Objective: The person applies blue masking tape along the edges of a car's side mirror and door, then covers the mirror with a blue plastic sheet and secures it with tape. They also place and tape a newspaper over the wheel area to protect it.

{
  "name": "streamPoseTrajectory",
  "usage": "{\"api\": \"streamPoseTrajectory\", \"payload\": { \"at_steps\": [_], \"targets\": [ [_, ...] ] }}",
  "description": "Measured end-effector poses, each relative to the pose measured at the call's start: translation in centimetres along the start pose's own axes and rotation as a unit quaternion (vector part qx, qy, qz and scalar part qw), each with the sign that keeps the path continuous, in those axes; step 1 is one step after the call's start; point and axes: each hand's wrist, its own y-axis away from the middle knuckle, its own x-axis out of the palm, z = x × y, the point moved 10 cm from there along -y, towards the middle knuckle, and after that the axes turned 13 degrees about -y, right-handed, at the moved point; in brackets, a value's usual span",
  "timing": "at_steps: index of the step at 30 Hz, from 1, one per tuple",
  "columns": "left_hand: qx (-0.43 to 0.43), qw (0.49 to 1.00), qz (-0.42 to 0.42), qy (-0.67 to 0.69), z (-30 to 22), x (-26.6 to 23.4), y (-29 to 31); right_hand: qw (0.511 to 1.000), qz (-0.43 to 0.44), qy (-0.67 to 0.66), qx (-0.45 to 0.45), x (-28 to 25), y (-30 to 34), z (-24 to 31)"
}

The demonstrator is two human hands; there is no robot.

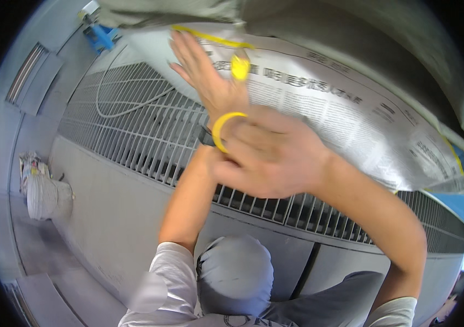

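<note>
A newspaper sheet with yellow tape along its edge hangs below a greyish-green covering. My left hand lies with its fingers stretched out by the sheet's upper left edge, touching the taped part. Beside its thumb shows a bright yellow patch, perhaps tape. Nearer to me, my right hand crosses over the left wrist, blurred by motion. Its fingers are bent around a yellow ring, which looks like a roll of tape. A dark band circles my left wrist.
Metal floor grating runs beneath the sheet, with a pale hose on it. A whitish bucket holding crumpled material stands at left. A blue stand is at the far left. The greyish-green covering overhangs the far side.
</note>
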Motion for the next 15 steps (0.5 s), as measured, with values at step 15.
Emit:
{"api": "streamPoseTrajectory", "payload": {
  "at_steps": [15],
  "targets": [
    [-0.386,0.75,0.142,0.518,6.3,0.8,23.1,0.937,0.252,-0.109,0.218,11.9,7.8,-2.7]
  ]
}}
